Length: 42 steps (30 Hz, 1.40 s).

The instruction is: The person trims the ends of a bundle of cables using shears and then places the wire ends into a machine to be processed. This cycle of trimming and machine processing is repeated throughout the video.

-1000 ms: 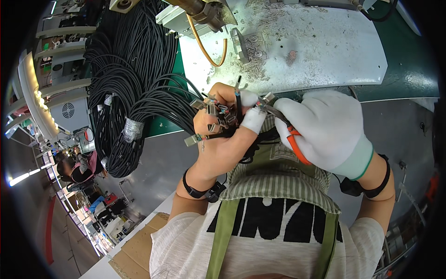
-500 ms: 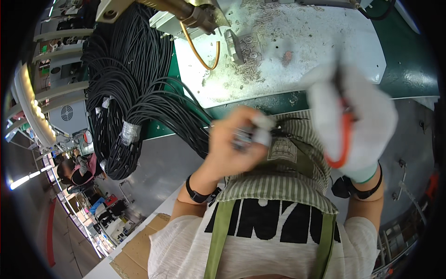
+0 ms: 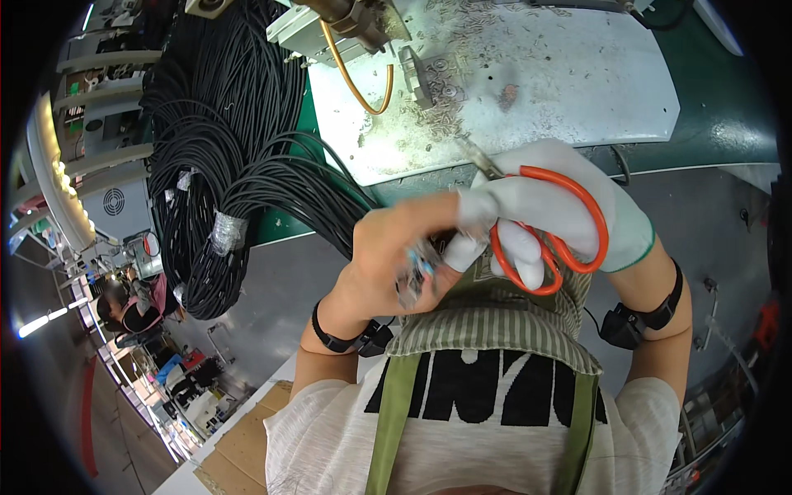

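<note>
Below my chin, two hands meet over the green apron: my left hand [image 3: 388, 260], bare, and my right hand [image 3: 561, 206], in one white glove. My left fingers are curled shut around a small bundle of wire ends [image 3: 417, 268], which sits against the gloved thumb; motion blur hides how many wires it holds and what colours they are. My right hand is closed through the loops of one pair of scissors [image 3: 549, 239] with orange handles; its blades [image 3: 478, 157] point up and left toward the bench, and only a short grey stretch of them shows. I cannot tell whether the blades are open or shut. Two black wristbands are visible, one on each wrist [image 3: 342, 338] [image 3: 639, 318]. Ahead lies one white bench plate [image 3: 561, 74], littered with small grey offcuts too many and too fine to count. One orange hose [image 3: 363, 74] loops down from a metal fitting at the upper edge, where the fitting is cut off. Left of the plate hang black cable coils [image 3: 223, 165]; at least two taped bundles can be made out, though the strands merge and the upper coils run out of view. One seated person [image 3: 124, 301] shows small at far left, distorted by the lens rim. One cardboard sheet [image 3: 239, 445] lies at lower left, partly cut off by my shirt.
</note>
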{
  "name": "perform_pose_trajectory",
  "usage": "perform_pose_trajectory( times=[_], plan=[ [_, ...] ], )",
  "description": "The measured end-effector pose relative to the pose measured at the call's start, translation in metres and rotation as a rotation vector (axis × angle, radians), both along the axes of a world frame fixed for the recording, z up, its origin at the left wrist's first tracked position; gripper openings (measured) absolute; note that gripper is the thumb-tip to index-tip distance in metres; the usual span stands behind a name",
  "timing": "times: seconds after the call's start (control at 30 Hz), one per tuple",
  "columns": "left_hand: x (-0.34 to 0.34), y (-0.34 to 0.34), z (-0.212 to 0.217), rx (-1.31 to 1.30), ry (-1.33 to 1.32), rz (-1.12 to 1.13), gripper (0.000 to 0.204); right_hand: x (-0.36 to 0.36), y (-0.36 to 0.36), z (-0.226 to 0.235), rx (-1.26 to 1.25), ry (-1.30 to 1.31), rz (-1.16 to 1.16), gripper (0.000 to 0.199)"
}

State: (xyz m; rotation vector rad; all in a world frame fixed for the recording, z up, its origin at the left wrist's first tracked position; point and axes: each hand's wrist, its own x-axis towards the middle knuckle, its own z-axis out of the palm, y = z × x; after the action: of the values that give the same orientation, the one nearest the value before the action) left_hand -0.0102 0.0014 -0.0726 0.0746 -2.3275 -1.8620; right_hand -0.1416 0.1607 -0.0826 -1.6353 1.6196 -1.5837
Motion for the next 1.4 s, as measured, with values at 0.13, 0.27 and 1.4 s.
perform_pose_trajectory(
  times=[0.13,0.27,1.4],
  plan=[
    [-0.005,-0.014,0.003,-0.645,0.262,-0.365,0.006,0.013,0.007,-0.007,0.421,-1.354,0.250,0.016],
    [-0.007,-0.017,-0.003,-0.346,0.242,-0.306,0.009,0.013,0.010,0.013,0.564,-1.069,0.152,0.014],
    [0.003,0.003,-0.002,0.470,-0.108,0.292,0.017,0.046,0.000,0.004,0.367,0.379,-0.559,0.020]
  ],
)
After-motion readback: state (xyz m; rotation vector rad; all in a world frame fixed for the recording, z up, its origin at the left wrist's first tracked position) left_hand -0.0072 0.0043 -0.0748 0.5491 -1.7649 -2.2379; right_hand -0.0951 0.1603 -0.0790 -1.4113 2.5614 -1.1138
